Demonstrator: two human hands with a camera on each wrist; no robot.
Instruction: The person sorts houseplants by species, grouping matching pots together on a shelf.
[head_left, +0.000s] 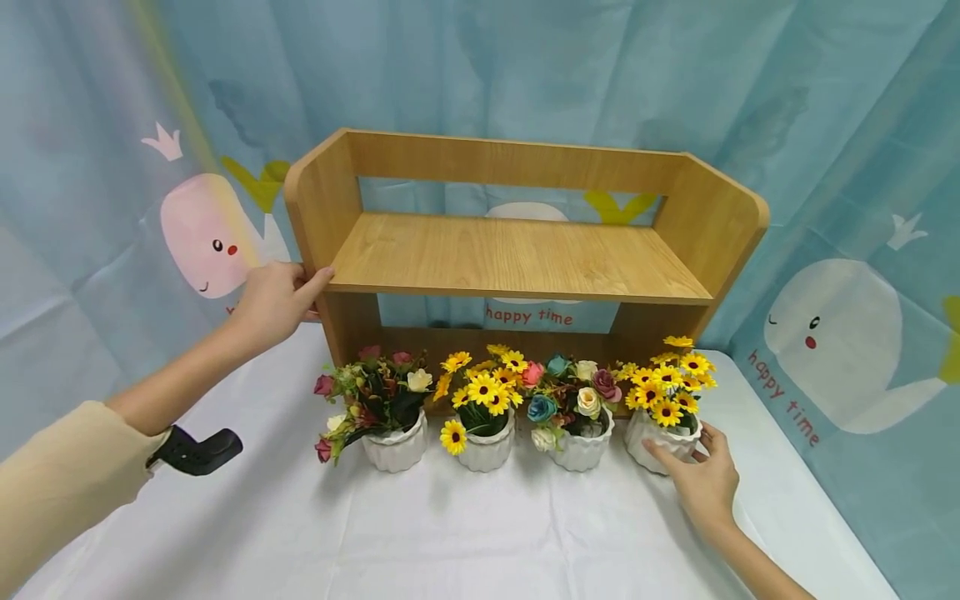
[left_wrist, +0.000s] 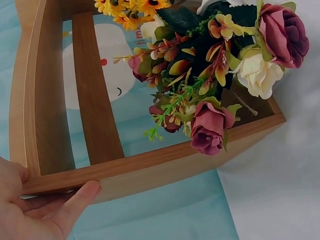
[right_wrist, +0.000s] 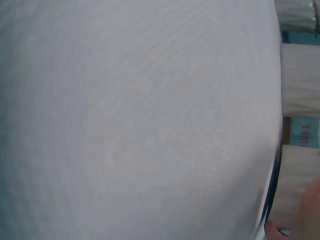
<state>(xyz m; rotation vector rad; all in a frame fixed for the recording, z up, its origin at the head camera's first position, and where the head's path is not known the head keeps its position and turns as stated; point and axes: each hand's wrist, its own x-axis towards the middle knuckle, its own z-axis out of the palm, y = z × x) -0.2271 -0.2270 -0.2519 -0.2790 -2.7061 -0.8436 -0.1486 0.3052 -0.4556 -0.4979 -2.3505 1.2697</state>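
Note:
My left hand [head_left: 272, 304] grips the left side panel of a two-tier wooden shelf [head_left: 517, 254], thumb in front at the middle board. The left wrist view shows the same hand [left_wrist: 40, 212] on the panel's edge. At the far right, my right hand [head_left: 703, 483] holds a white pot [head_left: 654, 446] of yellow artificial sunflowers [head_left: 667, 383], thumb on its front and fingers at its right side. Only a bit of that hand [right_wrist: 306, 215] shows in the right wrist view.
Three more white pots stand in a row before the shelf: one with purple and cream roses [head_left: 397, 450], one with sunflowers [head_left: 487, 450], one with mixed roses [head_left: 583, 450]. A white cloth [head_left: 465, 542] covers the table. Blue whale-print curtains [head_left: 525, 67] hang behind.

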